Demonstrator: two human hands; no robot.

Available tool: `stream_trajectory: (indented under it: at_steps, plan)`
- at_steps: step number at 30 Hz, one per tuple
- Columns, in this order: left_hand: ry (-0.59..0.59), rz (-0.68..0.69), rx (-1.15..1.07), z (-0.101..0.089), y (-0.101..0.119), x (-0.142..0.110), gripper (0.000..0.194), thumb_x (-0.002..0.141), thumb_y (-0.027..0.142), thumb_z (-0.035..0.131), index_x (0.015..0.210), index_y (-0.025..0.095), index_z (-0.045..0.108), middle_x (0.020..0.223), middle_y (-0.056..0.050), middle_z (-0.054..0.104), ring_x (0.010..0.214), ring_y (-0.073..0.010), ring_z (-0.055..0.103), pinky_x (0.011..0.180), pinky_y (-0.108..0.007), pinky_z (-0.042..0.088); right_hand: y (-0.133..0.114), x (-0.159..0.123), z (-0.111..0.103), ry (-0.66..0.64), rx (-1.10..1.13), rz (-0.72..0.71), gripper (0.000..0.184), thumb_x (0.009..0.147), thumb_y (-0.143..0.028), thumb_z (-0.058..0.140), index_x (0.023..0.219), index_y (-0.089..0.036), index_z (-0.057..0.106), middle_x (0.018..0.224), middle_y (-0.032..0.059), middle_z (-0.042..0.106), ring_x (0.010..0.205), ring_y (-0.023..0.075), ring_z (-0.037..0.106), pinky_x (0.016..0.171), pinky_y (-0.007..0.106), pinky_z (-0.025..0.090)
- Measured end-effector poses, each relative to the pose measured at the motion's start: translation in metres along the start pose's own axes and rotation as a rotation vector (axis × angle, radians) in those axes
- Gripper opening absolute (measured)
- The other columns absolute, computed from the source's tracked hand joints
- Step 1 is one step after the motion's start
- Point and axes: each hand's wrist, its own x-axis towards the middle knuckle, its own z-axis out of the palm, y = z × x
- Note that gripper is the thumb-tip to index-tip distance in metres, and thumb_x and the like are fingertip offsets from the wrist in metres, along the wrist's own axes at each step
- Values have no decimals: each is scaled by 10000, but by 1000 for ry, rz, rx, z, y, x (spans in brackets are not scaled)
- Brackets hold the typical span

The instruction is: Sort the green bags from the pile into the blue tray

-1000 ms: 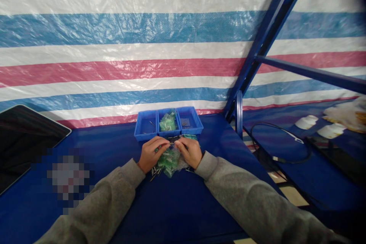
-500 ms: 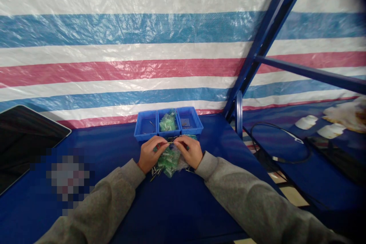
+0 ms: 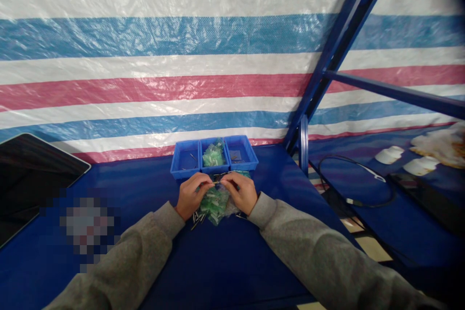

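Note:
My left hand (image 3: 192, 195) and my right hand (image 3: 242, 192) meet fingertip to fingertip, pinching a short thin metal rod (image 3: 217, 182) from its two ends. Its exact kind is too small to make out. Below the fingers lies a pile of green and clear plastic bags (image 3: 215, 207). Loose thin metal pieces (image 3: 197, 218) stick out at the pile's left side, and a few more show by my right wrist. Just beyond my hands stand three joined blue bins: the left bin (image 3: 184, 172) and right bin (image 3: 242, 166) hold a few thin pieces, the middle bin (image 3: 214, 169) green bags.
A dark flat screen (image 3: 32, 179) lies at the left of the blue table (image 3: 218, 271). Rising on the right is a blue metal frame (image 3: 327, 58). Past it are a black cable (image 3: 358, 203), two white containers (image 3: 389, 155) and a dark slab. A striped sheet (image 3: 163, 68) hangs behind.
Both hands keep nearly the same place and pinch. Only a very slight shift shows at the fingertips around the rod.

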Motion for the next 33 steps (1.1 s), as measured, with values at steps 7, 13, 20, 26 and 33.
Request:
stream_trajectory:
  at_steps: [7,13,20,26,33]
  plan:
    - [0,-5,-3,0,1,0,51,822,201,582,798,156,591,783,-25,616,708,-113,567,677,-231,459,0,0,0,7,-12,0,200,891,-285,470,805,-190,623,751,35,653,701,146,600,685,264,459]
    - [3,-5,-2,0,1,0,79,834,226,564,796,162,592,780,-27,617,699,-116,569,672,-240,465,-1,1,0,15,0,5,204,892,-285,465,800,-191,621,758,38,654,702,148,601,688,268,464]
    - [26,-11,11,-1,1,0,86,832,236,563,790,165,589,766,-23,614,688,-116,571,660,-237,468,-1,1,1,20,-5,14,199,891,-280,464,803,-195,621,765,37,655,712,150,603,691,269,464]
    - [17,-16,4,-1,3,1,87,831,234,564,789,163,590,767,-22,615,692,-116,572,661,-236,468,-3,1,-1,23,5,12,194,893,-272,464,802,-192,615,766,36,651,711,145,599,694,264,461]
    - [16,-25,9,-1,2,1,96,838,245,553,796,164,583,768,-23,611,690,-116,565,655,-237,465,-2,1,-1,6,-3,16,194,891,-287,471,808,-194,621,759,34,646,694,145,590,679,266,454]
